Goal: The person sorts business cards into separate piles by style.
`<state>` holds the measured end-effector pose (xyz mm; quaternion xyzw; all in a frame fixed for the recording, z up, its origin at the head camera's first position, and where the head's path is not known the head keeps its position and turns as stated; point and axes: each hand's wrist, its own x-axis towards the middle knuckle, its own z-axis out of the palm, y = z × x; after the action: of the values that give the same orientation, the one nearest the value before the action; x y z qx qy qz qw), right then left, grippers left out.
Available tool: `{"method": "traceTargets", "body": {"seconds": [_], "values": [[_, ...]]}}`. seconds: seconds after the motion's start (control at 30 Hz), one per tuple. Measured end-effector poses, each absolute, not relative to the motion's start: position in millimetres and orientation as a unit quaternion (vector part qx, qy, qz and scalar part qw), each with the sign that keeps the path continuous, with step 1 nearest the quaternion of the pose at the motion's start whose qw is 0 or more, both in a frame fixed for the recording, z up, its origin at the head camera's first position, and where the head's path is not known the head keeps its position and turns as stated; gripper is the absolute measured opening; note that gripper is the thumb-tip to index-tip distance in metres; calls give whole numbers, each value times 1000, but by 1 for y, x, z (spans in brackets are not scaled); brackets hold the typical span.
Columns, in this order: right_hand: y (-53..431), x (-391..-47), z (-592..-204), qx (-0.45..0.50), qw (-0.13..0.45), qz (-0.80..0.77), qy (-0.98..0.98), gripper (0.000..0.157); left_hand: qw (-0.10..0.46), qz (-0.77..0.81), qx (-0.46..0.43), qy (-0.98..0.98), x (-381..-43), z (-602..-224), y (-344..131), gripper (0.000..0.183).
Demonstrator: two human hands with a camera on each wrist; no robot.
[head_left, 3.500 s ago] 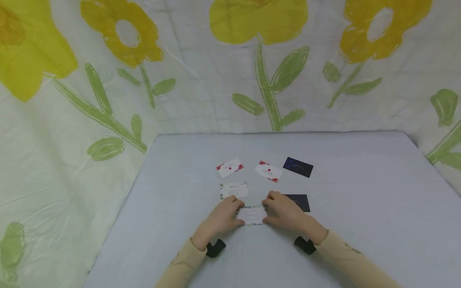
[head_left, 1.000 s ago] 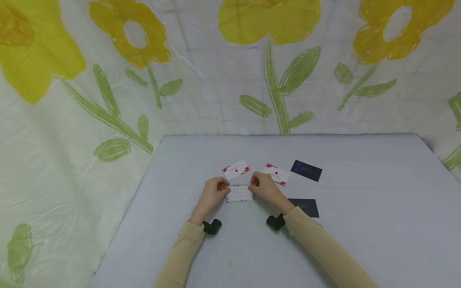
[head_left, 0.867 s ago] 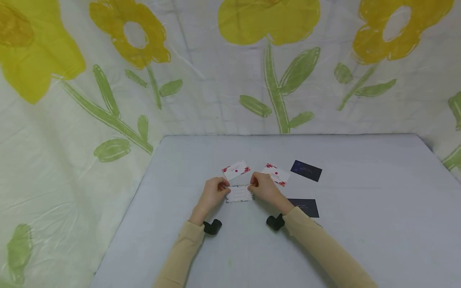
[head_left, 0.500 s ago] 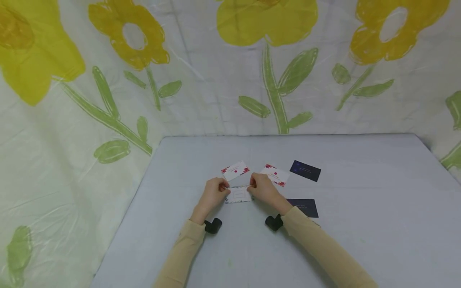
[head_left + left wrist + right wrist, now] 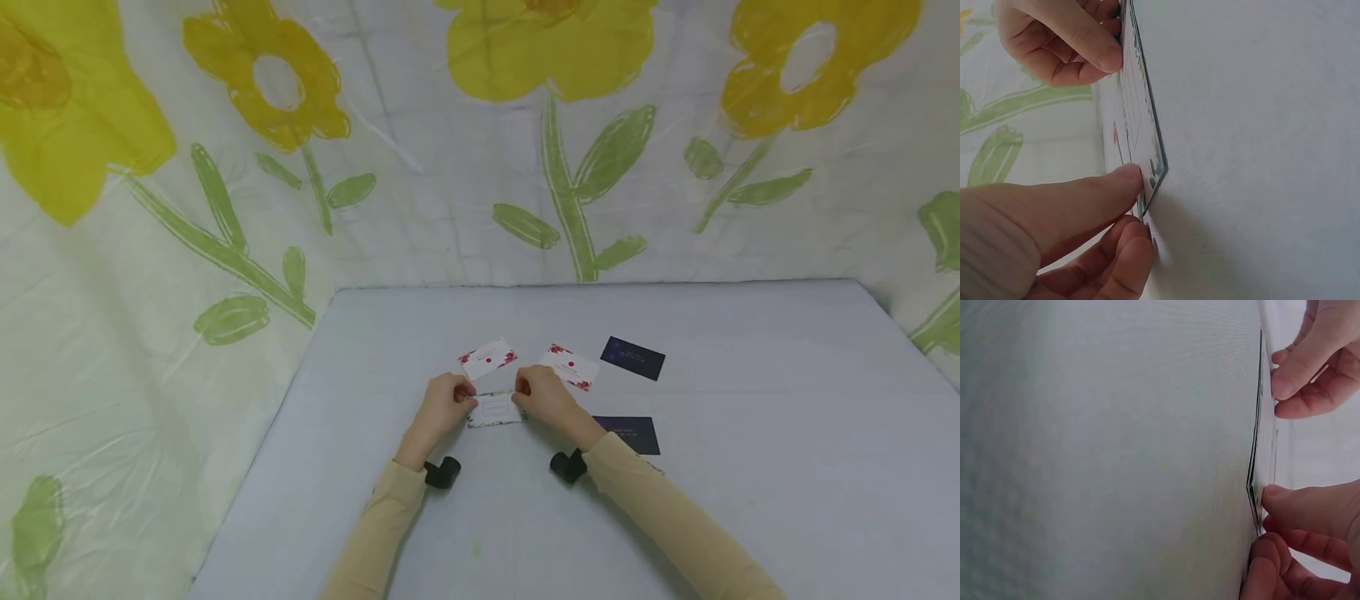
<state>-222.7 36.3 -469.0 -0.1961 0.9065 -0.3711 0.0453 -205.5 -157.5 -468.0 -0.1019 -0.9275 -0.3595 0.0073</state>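
Observation:
A white business card (image 5: 496, 410) with a leafy printed border lies between my two hands in the head view. My left hand (image 5: 441, 410) pinches its left end, thumb in front. At the opposite end, my right hand (image 5: 546, 397) pinches it between thumb and bent fingers. Seen from the left wrist, the business card (image 5: 1138, 119) is close to the table surface, its near corner casting a shadow. In the right wrist view the edge of the business card (image 5: 1255, 469) looks doubled, like two thin layers.
Two white cards with red flowers, one left (image 5: 488, 358) and one right (image 5: 572, 365), lie just behind the hands. Two dark cards, a back one (image 5: 632, 358) and a front one (image 5: 628, 435), lie right; my right forearm partly covers the front one. A flowered curtain (image 5: 420, 225) hangs behind the table (image 5: 750, 500).
Over 3.5 seconds both hands have carried the leafy card away from me and slightly left. The other white leafy card, earlier behind it, no longer shows separately. In the last second the hands barely move.

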Motion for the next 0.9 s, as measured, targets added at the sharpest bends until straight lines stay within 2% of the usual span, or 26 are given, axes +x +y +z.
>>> {"method": "traceTargets", "body": {"seconds": [0.27, 0.4, 0.5, 0.67, 0.9], "values": [[53, -225, -461, -207, 14, -409, 889, 11, 18, -353, -110, -929, -202, -457, -158, 6], [78, -231, -439, -204, -45, -425, 881, 13, 45, -361, -139, -921, -207, -443, -156, 9], [104, -237, -426, -188, -84, -425, 882, 13, 41, -372, -190, -908, -218, -433, -146, 12], [138, -242, -425, -147, -77, -402, 900, 11, -15, -377, -277, -884, -244, -428, -119, 18], [153, -241, -441, -119, -10, -344, 931, 22, -91, -340, -317, -881, -273, -434, -79, 28]]}}
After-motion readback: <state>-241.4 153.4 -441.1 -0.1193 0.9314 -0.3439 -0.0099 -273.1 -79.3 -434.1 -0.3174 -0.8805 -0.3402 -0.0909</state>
